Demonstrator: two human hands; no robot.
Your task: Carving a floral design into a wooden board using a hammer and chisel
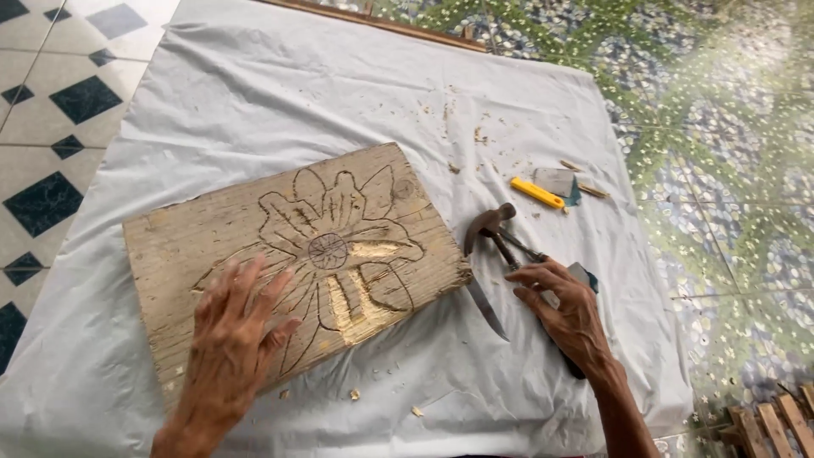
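Pressing left hand [233,335] flat, fingers spread, on carved wooden board [288,254] at frame centre-left, steadying it on white cloth [339,93]; right hand [568,309] at lower right, fingers curled around hammer [496,233] handle; chisel blade [486,307] alongside; yellow cutter [537,192] lies apart, upper right.

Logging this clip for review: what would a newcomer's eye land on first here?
First, the wooden board at centre on the white cloth, carved with a large flower outline, some petals freshly gouged pale. The left hand lies flat on its lower part. Just right of the board, the right hand rests on a hammer with a chisel blade beside it; a yellow utility knife lies further back among wood chips.
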